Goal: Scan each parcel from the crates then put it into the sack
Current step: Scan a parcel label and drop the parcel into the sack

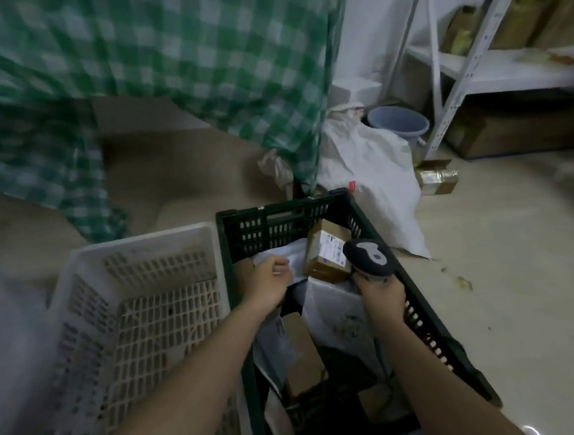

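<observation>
A black crate [435, 336] holds several parcels: a cardboard box with a white label [326, 252], white plastic mailers [337, 313] and another brown box [301, 353]. My left hand [266, 280] reaches into the crate's far left corner and grips the edge of a white mailer [290, 256]. My right hand [381, 295] holds a black barcode scanner [367, 257] by its handle, its head over the labelled box. A large green checked sack [164, 72] hangs open behind the crates.
A white slatted crate [142, 318] stands left of the black one. Behind are a white bag [371, 176], a blue bucket [398, 122], a small taped box [437, 178] on the floor and a metal shelf [494, 70] with brown packages.
</observation>
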Motion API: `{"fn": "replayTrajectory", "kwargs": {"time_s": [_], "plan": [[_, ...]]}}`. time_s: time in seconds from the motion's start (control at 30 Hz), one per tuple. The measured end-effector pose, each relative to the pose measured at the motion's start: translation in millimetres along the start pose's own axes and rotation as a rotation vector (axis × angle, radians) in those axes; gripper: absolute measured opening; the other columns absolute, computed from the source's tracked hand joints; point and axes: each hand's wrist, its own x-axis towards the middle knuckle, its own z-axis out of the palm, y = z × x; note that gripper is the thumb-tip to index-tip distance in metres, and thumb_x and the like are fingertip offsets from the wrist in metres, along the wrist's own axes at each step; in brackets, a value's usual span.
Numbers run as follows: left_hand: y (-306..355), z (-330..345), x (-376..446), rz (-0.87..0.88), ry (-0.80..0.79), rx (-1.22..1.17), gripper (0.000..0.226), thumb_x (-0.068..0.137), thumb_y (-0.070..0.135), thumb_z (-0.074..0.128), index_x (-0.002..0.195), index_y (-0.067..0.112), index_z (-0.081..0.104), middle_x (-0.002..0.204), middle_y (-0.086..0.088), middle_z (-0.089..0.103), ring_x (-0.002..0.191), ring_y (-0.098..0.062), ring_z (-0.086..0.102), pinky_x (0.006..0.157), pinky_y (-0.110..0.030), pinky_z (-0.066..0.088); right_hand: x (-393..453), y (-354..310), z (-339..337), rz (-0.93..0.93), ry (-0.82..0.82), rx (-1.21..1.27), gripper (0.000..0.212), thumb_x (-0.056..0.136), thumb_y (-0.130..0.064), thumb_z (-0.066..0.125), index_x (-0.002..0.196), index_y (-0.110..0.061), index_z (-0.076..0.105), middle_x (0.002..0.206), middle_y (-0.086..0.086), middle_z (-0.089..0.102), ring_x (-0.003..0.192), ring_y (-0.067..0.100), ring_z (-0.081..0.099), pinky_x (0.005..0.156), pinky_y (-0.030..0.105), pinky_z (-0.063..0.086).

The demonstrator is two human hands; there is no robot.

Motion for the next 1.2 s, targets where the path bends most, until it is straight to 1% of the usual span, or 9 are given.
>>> {"fn": "replayTrajectory", "kwargs": {"time_s": [0.13, 0.27, 0.33, 0.43, 0.63, 0.83, 1.03, 1.13, 1.2], "plan": [[-17.9, 38.5, 67.7, -0.050, -0.073, 0.014, 0.034, 0.095, 0.022, 0.059, 0.126, 0.008, 0.054, 0.123, -0.007, 0.058, 0.115, -0.024, 0.055, 0.096, -0.033, 0.045, 55.8, 24.0, 35.7, 0.043, 0.052, -0.053, 0.012, 0.086, -0.015, 0.063, 0.095, -0.019, 0.056, 0.081, -0.001, 0.059, 0.078, 0.019, 0.057, 0.071, 0.030, 0.043], [-30.0, 73.0, 120.3, -0.028, -0.196, 0.033, 0.003, 0.098, 0.026, 0.053, 0.098, 0.023, 0.052, 0.098, 0.004, 0.054, 0.102, -0.018, 0.052, 0.092, -0.034, 0.045, 104.6, 36.1, 64.2, 0.003, 0.044, -0.188, 0.012, 0.087, -0.017, 0.059, 0.097, -0.020, 0.052, 0.082, 0.002, 0.060, 0.077, 0.022, 0.059, 0.065, 0.029, 0.044], [-36.3, 88.0, 137.6, -0.046, -0.228, 0.009, 0.013, 0.098, 0.032, 0.051, 0.106, 0.022, 0.055, 0.102, 0.004, 0.058, 0.100, -0.017, 0.054, 0.083, -0.030, 0.046, 120.9, 45.6, 77.8, -0.005, 0.046, -0.275, 0.019, 0.087, -0.020, 0.059, 0.104, -0.017, 0.052, 0.089, 0.004, 0.061, 0.083, 0.026, 0.060, 0.070, 0.032, 0.047], [-44.3, 103.7, 155.1, -0.048, -0.229, 0.016, 0.047, 0.094, 0.045, 0.051, 0.134, 0.021, 0.048, 0.122, -0.005, 0.061, 0.107, -0.023, 0.058, 0.093, -0.040, 0.049, 133.4, 57.0, 90.3, -0.027, 0.046, -0.323, 0.024, 0.088, -0.021, 0.058, 0.111, -0.015, 0.053, 0.095, 0.004, 0.059, 0.091, 0.025, 0.057, 0.076, 0.032, 0.044], [-57.7, 109.6, 158.7, -0.220, -0.218, -0.120, 0.053, 0.088, 0.041, 0.064, 0.125, 0.022, 0.032, 0.112, 0.002, 0.048, 0.100, -0.018, 0.050, 0.085, -0.032, 0.044, 138.4, 70.5, 87.1, -0.010, 0.035, -0.278, 0.023, 0.087, -0.025, 0.061, 0.108, -0.020, 0.055, 0.102, 0.006, 0.066, 0.096, 0.027, 0.062, 0.083, 0.037, 0.052], [-50.2, 65.4, 121.1, -0.232, -0.105, -0.307, 0.067, 0.063, 0.047, 0.081, 0.114, 0.023, 0.043, 0.115, 0.001, 0.057, 0.102, -0.016, 0.060, 0.091, -0.038, 0.052, 111.0, 44.2, 59.1, 0.046, 0.020, 0.099, 0.020, 0.084, -0.015, 0.069, 0.104, -0.012, 0.065, 0.092, 0.008, 0.069, 0.086, 0.021, 0.063, 0.071, 0.029, 0.049], [-10.1, -20.2, 24.7, -0.142, -0.015, -0.332, 0.047, 0.082, 0.029, 0.074, 0.118, 0.020, 0.045, 0.105, 0.005, 0.055, 0.087, -0.007, 0.063, 0.069, -0.021, 0.053, 33.0, -26.4, 36.9, 0.054, -0.022, 0.370, 0.016, 0.084, -0.012, 0.073, 0.092, -0.021, 0.062, 0.088, 0.004, 0.071, 0.081, 0.015, 0.069, 0.078, 0.035, 0.056], [15.9, -60.0, -39.7, -0.106, 0.016, -0.369, 0.045, 0.084, 0.027, 0.071, 0.120, 0.017, 0.045, 0.106, 0.000, 0.056, 0.089, -0.010, 0.063, 0.074, -0.025, 0.054, -27.6, -69.3, 27.9, -0.031, -0.099, 0.367, 0.010, 0.082, -0.010, 0.074, 0.089, -0.013, 0.066, 0.082, 0.003, 0.072, 0.079, 0.018, 0.069, 0.079, 0.037, 0.055], [29.5, -81.6, -82.7, -0.079, 0.029, -0.395, 0.042, 0.086, 0.027, 0.069, 0.119, 0.016, 0.046, 0.114, -0.005, 0.056, 0.095, -0.015, 0.063, 0.079, -0.029, 0.055, -73.1, -93.4, 20.8, -0.093, -0.128, 0.370, 0.029, 0.081, -0.013, 0.076, 0.106, -0.004, 0.066, 0.100, 0.004, 0.072, 0.094, 0.019, 0.067, 0.089, 0.035, 0.052]]}}
